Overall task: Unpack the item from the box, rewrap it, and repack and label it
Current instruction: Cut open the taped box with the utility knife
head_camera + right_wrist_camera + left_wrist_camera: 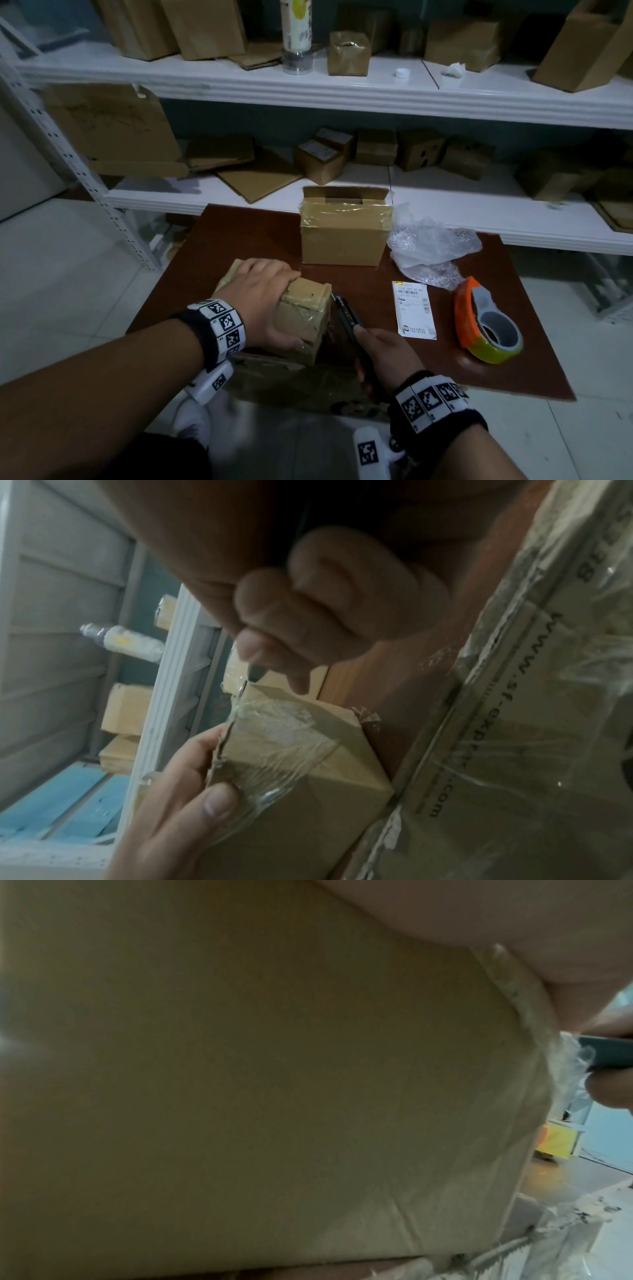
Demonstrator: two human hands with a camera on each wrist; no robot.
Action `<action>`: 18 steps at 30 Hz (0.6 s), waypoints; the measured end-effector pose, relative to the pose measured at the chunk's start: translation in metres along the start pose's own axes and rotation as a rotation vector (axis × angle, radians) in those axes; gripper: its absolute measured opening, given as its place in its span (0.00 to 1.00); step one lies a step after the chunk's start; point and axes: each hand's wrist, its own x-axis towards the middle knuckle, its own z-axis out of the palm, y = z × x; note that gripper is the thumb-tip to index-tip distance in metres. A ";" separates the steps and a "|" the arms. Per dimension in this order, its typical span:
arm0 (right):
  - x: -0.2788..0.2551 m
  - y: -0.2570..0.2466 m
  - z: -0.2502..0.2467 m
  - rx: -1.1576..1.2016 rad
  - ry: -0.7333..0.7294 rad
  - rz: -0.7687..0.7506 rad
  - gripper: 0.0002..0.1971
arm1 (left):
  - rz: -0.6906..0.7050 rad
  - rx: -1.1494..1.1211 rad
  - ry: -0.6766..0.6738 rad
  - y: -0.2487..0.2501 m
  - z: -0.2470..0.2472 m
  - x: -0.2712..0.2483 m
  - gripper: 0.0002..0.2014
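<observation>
A small taped cardboard box (305, 308) sits at the near left of the brown table (260, 236). My left hand (267, 298) lies over its top and grips it, thumb on the near side (212, 802). My right hand (387, 353) holds a black utility knife (346, 311), its tip at the box's top right corner (241, 689), where the clear tape is wrinkled. The left wrist view is filled by the box's side (274, 1069), with the knife (609, 1053) at the right edge. A shipping label (414, 308) lies flat to the right.
A larger taped box (342, 240) stands open-topped behind. Bubble wrap (431, 246) and an orange tape dispenser (486, 322) lie at the right. A flat printed carton (291, 380) lies under the near edge. White shelves (342, 99) behind hold several cartons and a bottle (296, 34).
</observation>
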 end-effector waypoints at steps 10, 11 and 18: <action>-0.002 -0.001 0.001 0.036 -0.012 -0.009 0.21 | -0.002 -0.005 -0.013 0.000 0.000 -0.001 0.62; -0.003 -0.001 0.001 0.044 -0.015 -0.004 0.21 | -0.002 -0.007 -0.012 0.000 -0.001 -0.001 0.61; -0.002 -0.003 0.002 0.027 -0.012 0.012 0.21 | 0.009 0.007 -0.001 0.000 -0.001 -0.001 0.62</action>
